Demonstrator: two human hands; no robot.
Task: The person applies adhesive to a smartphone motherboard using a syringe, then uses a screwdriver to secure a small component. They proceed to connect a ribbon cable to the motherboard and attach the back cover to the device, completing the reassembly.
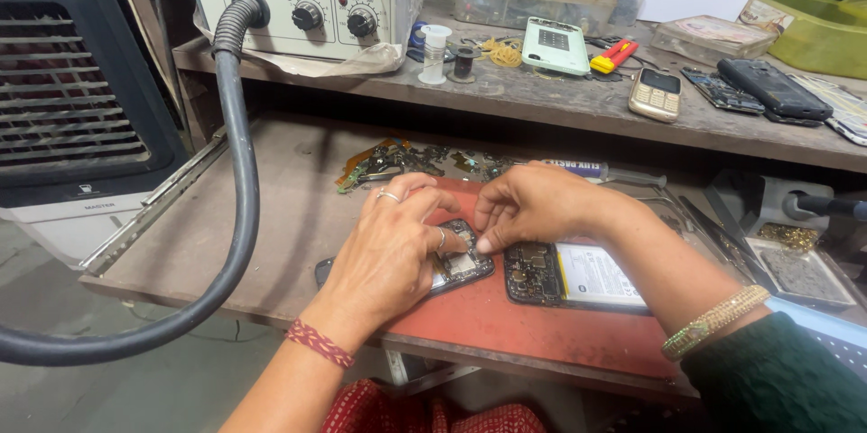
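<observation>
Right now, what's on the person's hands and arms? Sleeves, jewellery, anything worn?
Left hand: bare forearm, a red woven thread band at the wrist, silver rings on two fingers. Right hand: a gold beaded bracelet at the wrist, dark green sleeve higher up the arm.

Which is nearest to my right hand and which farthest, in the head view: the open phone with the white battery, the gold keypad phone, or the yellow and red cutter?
1. Open phone with white battery, directly under the right hand.
2. Gold keypad phone, on the shelf behind, to the right.
3. Yellow and red cutter, farther back on that shelf.
</observation>
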